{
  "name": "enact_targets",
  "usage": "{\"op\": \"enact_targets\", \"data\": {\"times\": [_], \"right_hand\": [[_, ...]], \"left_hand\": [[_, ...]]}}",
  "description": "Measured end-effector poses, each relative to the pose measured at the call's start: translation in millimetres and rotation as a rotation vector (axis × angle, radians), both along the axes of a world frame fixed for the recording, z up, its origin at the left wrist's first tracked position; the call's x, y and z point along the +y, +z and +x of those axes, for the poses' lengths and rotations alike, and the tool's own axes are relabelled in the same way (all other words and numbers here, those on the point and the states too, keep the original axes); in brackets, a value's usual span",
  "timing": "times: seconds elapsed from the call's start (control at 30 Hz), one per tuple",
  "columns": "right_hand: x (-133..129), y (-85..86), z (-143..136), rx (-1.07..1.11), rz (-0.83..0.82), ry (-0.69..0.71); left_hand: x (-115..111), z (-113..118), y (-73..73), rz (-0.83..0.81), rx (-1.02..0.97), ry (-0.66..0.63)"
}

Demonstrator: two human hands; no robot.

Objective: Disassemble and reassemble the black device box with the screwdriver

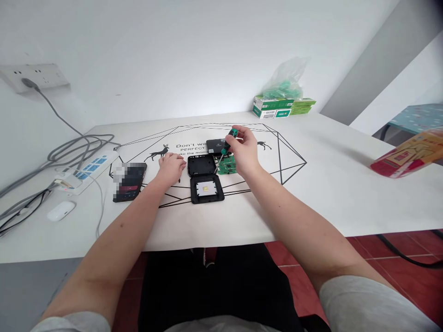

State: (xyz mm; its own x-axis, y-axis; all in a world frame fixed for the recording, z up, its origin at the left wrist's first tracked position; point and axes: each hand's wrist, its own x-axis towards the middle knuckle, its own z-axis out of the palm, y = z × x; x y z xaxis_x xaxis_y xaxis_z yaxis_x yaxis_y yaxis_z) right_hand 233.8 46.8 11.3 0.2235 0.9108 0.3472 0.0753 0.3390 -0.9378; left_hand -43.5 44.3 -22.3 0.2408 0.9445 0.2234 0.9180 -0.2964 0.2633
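Observation:
My right hand [245,146] grips a screwdriver [230,141] by its green and black handle. The shaft slants down to the left, its tip near the gap between the black case parts and a green circuit board [226,165]. Whether the tip touches anything I cannot tell. One black case part [201,165] lies on the table beside the board. Nearer to me is a second black part [207,199] with a white plate [205,188] set in it. My left hand [172,167] lies on the table left of the case, fingers loosely extended. Behind the board is a black lid [215,146].
A phone [130,182] lies left of my left forearm. Further left are a power strip [92,170], grey cables [74,147] and a white earbud case [61,210]. Green and white boxes [273,108] stand against the wall; a red package [404,154] is at the right.

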Motion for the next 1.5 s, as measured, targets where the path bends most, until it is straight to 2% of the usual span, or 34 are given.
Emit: {"op": "enact_targets", "data": {"times": [0.17, 0.3, 0.37, 0.43, 0.5, 0.6, 0.67, 0.7, 0.73, 0.8, 0.87, 0.9, 0.97, 1.07, 1.2, 1.37, 1.5], "right_hand": [[13, 6.2, 24, -0.188, -0.028, -0.102], [26, 4.3, 54, -0.683, -0.075, -0.222], [32, -1.8, 67, -0.901, -0.239, -0.187], [36, -9.6, 78, -1.014, -0.407, -0.143], [37, -15.8, 83, -1.046, -0.47, -0.129], [33, -16.2, 80, -1.064, -0.494, -0.16], [26, -9.7, 70, -1.084, -0.45, -0.172], [21, -5.1, 64, -1.098, -0.4, -0.154], [16, -0.3, 56, -1.125, -0.288, -0.08], [3, 8.8, 39, -1.129, -0.112, 0.238], [-12, 15.3, 22, -1.088, -0.045, 0.568], [-20, 17.4, 14, -1.079, -0.028, 0.688], [-33, 19.4, 0, -1.127, -0.014, 0.816], [-46, 19.2, -15, -1.191, 0.016, 0.89], [-50, 16.0, -22, -1.227, 0.051, 0.852], [-50, 17.1, -19, -1.245, 0.124, 0.811], [-48, 29.2, -6, -1.217, 0.085, 0.743]], "left_hand": [[-2, -3, 6.2, -0.001, -0.041, 0.047], [-4, -3, 9.9, 0.022, -0.034, 0.066], [-6, -2, 11.3, 0.029, -0.022, 0.059], [-9, 1, 13.1, 0.029, -0.014, 0.002], [-14, 3, 15.5, 0.004, -0.011, -0.124], [-21, 6, 19.5, -0.086, -0.003, -0.322], [-25, 8, 21.9, -0.148, 0.0, -0.354], [-27, 8, 23.1, -0.177, -0.002, -0.341], [-29, 8, 24.3, -0.208, -0.006, -0.322], [-31, 9, 26.7, -0.265, -0.005, -0.304], [-32, 10, 28.9, -0.294, 0.012, -0.326], [-32, 11, 29.8, -0.292, 0.025, -0.344], [-31, 12, 30.8, -0.281, 0.047, -0.372], [-27, 13, 30.0, -0.272, 0.062, -0.398], [-22, 12, 26.4, -0.254, 0.064, -0.42], [-20, 10, 22.6, -0.261, 0.079, -0.415], [-23, 10, 23.7, -0.282, 0.075, -0.389]]}}
